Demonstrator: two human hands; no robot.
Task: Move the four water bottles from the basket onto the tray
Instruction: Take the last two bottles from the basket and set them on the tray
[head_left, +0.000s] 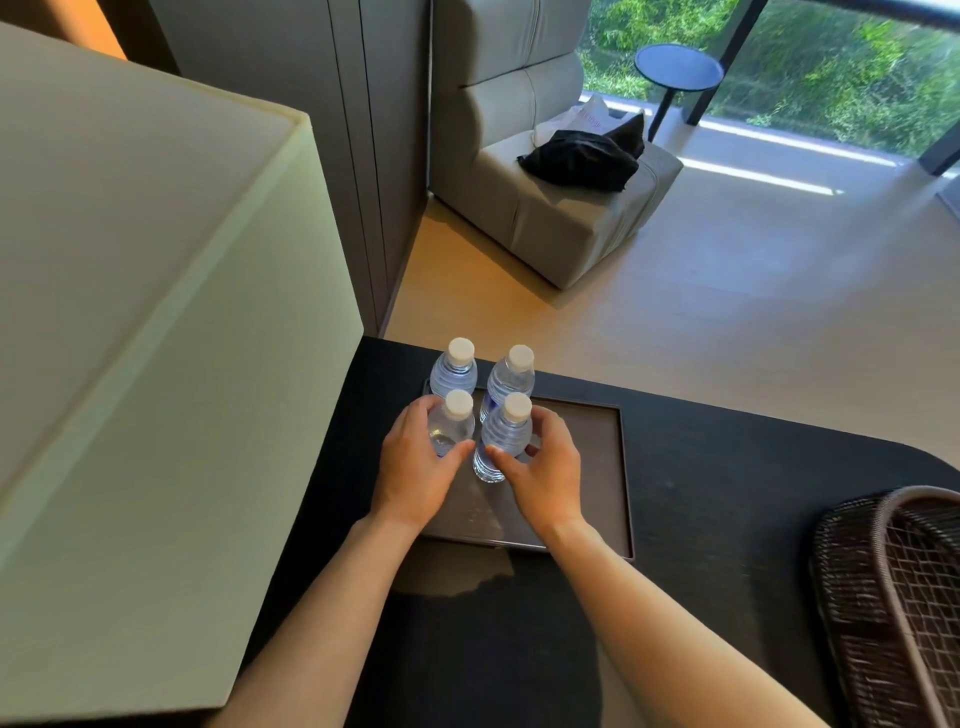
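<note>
Several clear water bottles with white caps stand upright in the left half of a dark rectangular tray (587, 467) on the black table. Two stand at the back: one at the left (454, 371) and one at the right (511, 376). My left hand (415, 462) wraps the front left bottle (453, 423). My right hand (545, 467) wraps the front right bottle (503, 434). The dark woven basket (872, 597) sits at the table's right edge, and no bottle shows in its visible part.
A large cream lampshade (145, 312) fills the left side, close to the tray. The black table (727, 457) has a rounded right corner. Beyond it are a grey ottoman (561, 223) with black cloth, a small round side table (678, 67) and a window.
</note>
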